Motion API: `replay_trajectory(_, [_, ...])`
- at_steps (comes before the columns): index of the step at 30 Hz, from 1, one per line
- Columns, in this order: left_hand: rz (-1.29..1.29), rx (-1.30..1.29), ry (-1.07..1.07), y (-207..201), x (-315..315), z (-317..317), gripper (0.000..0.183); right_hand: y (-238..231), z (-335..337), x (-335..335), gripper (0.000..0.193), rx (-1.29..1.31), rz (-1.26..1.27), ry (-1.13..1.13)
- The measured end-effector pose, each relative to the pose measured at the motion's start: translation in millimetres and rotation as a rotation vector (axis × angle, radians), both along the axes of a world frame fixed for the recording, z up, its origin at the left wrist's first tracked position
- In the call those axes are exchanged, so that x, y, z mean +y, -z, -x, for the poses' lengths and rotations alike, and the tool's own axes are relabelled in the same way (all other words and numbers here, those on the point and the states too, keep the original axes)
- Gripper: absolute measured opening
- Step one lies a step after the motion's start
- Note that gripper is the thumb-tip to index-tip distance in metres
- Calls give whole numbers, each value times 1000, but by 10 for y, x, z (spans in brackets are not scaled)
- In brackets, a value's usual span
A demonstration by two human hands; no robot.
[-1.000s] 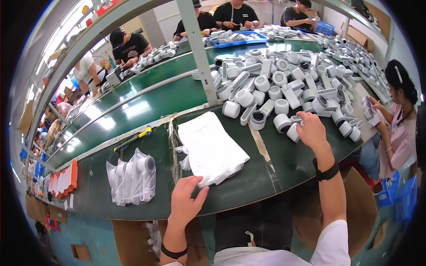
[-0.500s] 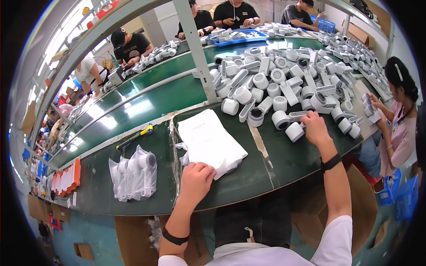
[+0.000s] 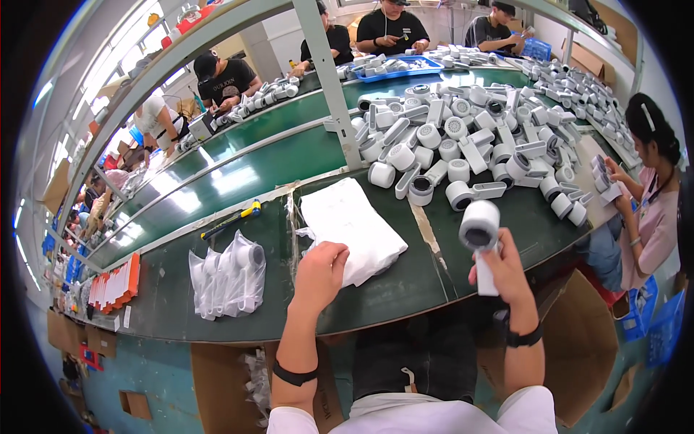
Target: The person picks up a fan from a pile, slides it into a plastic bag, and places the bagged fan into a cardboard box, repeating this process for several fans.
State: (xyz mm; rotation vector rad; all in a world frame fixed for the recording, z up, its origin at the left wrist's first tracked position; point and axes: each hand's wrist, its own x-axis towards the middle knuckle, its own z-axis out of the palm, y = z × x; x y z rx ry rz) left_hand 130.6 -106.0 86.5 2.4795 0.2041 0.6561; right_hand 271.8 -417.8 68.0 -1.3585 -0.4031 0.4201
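Note:
Raised off the green table, a white handheld device with a round head, dark round opening and flat handle is gripped by the handle in my right hand. My left hand is at the near left edge of a stack of white plastic bags. Its fingers are bent and pressed together; whether a bag edge is between them is hidden. To the left lies a clear bag with several of the same devices inside. A large heap of loose devices covers the table beyond my right hand.
A blue-and-yellow handled tool lies behind the clear bag. Orange-edged cards stand at the far left. A metal post rises at the table's back edge. On the right sits a co-worker; others work across the belt. An open carton is below.
My right hand has lifted one device off the table beside the heap and brought it nearer me. The left hand has shifted slightly up at the bag stack. The whole view has turned a little.

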Motion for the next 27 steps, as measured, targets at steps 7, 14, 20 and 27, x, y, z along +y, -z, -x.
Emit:
replay_trajectory(7, [21, 28, -17, -88, 76, -57, 13, 123, 567, 194, 27, 177, 13, -119])
replay_trajectory(14, [539, 170, 35, 121, -6, -131, 19, 139, 843, 820, 38, 348, -196, -130])
replay_trajectory(20, [679, 82, 78, 105, -220, -94, 18, 168, 825, 1495, 37, 236, -217, 208])
replay_trajectory(27, [1231, -168, 83, 152, -206, -74, 18, 215, 724, 1500, 36, 237, -151, 341])
